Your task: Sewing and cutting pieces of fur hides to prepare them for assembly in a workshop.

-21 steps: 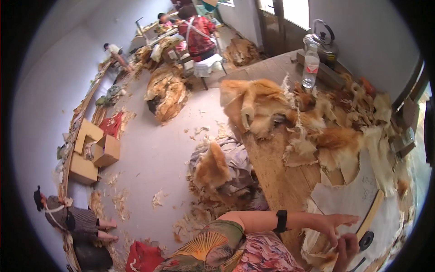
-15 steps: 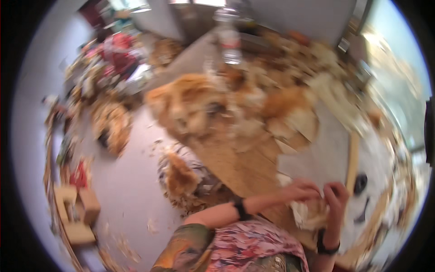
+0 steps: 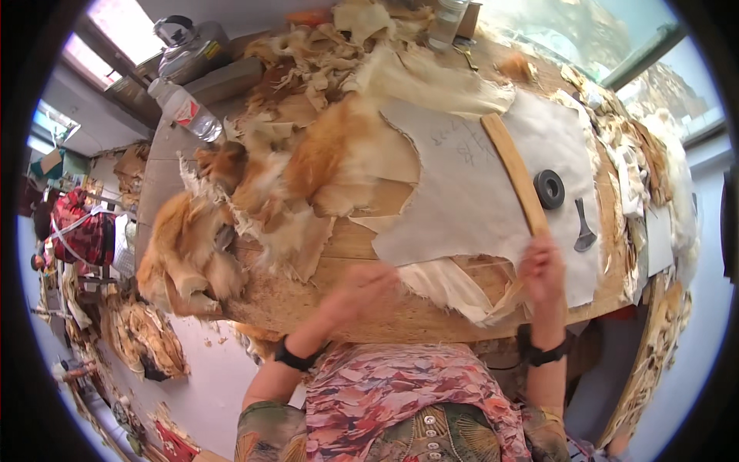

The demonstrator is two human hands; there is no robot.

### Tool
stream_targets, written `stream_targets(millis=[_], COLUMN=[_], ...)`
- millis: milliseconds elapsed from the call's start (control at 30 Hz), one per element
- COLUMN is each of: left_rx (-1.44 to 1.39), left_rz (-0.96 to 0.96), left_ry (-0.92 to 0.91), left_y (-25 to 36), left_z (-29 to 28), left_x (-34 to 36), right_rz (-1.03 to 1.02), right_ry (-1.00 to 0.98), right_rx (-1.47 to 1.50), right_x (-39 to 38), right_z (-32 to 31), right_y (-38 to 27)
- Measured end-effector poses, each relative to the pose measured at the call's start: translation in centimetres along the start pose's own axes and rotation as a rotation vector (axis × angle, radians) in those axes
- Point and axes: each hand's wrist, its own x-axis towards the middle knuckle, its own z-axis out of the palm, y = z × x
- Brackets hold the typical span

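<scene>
My left hand (image 3: 360, 292), blurred by motion, is held above the table's near edge with its fingers pinched together. To the right, my right hand (image 3: 543, 268) is closed too, over the lower end of a wooden strip (image 3: 514, 171). What looks like a thin pale thread (image 3: 462, 262) is stretched between the two hands; it is faint. Behind them lies a large white sheet (image 3: 454, 204) with pencil marks. A pale piece of hide (image 3: 446, 289) sits under the thread. On the sheet are a black ring-shaped roll (image 3: 549, 189) and a dark flat tool (image 3: 585, 225) with a flared end.
Orange and white fur pieces (image 3: 192, 250) cover the left of the wooden table (image 3: 346, 327). A plastic bottle (image 3: 185, 110) and a metal kettle (image 3: 188, 48) stand at the back left. A clear jar (image 3: 448, 23) is at the back. Scraps (image 3: 631, 177) line the right edge.
My view has swung right, toward the table. My hands were close together and are now well apart, the left hand to the left, with the thread-like line between them.
</scene>
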Motion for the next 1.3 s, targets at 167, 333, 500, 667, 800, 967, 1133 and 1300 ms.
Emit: stream_targets(millis=[167,333,500,667,800,967,1133,1300], left_rx=[0.014,0.219,0.478,0.504,0.52,0.59,0.705,0.743], left_rz=[-0.224,-0.162,0.11,0.097,0.074,0.231,0.301,0.373], left_ry=[0.105,0.183,0.133,0.23,0.262,0.239,0.19,0.078], left_y=[1.2,1.4,2.4,2.4,2.3,4.0,4.8,2.7], left_z=[-6.9,-5.6,-3.2,-3.3,-3.7,-3.6,-3.9,-2.3], left_x=[-0.4,1.3,1.7,1.2,0.7,2.5,4.7,8.7], right_rz=[-0.93,-0.658,-0.837,-0.764,-0.78,-0.769,-0.884,-0.445], right_ry=[0.355,0.219,-0.425,-0.416,-0.431,0.234,0.261,-0.288], right_rx=[-0.046,-0.771,-1.994,-2.164,-1.938,-1.271,-1.404,-1.775], right_x=[-3.6,-1.5,1.7,3.5,3.9,6.2,3.7,3.6], right_z=[-7.3,-0.6,3.9,4.5,5.8,4.2,6.1,8.8], right_y=[-15.1,-6.9,7.8,7.9,5.9,-2.5,-0.1,8.7])
